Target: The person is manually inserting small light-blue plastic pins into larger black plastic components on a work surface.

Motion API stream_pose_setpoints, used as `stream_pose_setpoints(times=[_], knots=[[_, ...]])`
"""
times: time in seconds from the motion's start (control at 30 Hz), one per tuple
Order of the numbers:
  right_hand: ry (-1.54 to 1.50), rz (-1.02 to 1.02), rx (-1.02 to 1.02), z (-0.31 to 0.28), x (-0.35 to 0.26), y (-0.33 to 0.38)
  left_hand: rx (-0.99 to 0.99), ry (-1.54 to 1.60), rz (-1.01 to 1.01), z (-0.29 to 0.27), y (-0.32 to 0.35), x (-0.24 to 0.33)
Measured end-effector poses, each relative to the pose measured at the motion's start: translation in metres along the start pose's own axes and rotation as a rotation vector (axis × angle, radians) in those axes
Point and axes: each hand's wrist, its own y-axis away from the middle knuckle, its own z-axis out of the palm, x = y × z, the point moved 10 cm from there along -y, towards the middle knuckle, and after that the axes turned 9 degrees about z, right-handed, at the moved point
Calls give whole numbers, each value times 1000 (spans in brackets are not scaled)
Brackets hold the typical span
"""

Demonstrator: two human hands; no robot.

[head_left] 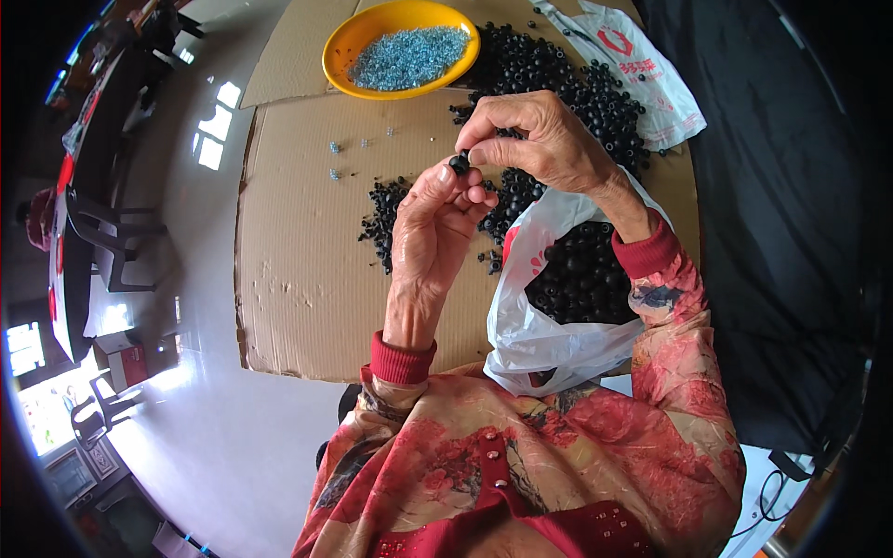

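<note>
My left hand (435, 219) pinches a small round black plastic part (459, 165) between thumb and forefinger, above the cardboard. From the right, my right hand (539, 144) reaches over with thumb and forefinger pressed together at the top of that part. Whatever sits between those right fingertips is too small to make out. Beneath and behind both hands spreads a heap of similar black parts (530, 70). A smaller group of black parts (381, 223) lies beside my left wrist. Below my right wrist, a white plastic bag (521, 330) gapes, filled with more black parts (581, 279).
At the far side stands a yellow bowl (339, 70) of small clear bluish pieces (409, 58). A few such pieces (335, 174) lie loose on the cardboard (307, 279). Another white plastic bag (665, 93) lies flat at far right, next to black fabric (763, 186). Chairs (107, 232) stand off left.
</note>
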Motion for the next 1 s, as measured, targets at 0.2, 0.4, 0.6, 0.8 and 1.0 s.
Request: stream_pose_setpoints(times=[0.2, 0.4, 0.6, 0.8, 1.0], knots=[[-83, 34, -50, 0, 9, -2, -9, 32, -52, 3, -1, -7], [-87, 69, -27, -1, 14, -2, -4, 29, -60, 0, 0, -8], [105, -31, 94, -3, 4, 6, -29, 68, -73, -3, -2, -13], [316, -195, 206, 4, -9, 20, 65, 8, -53, -9, -1, -14], [462, -332, 282, 12, -15, 26, 49, 42, -46, -12, -1, -15]])
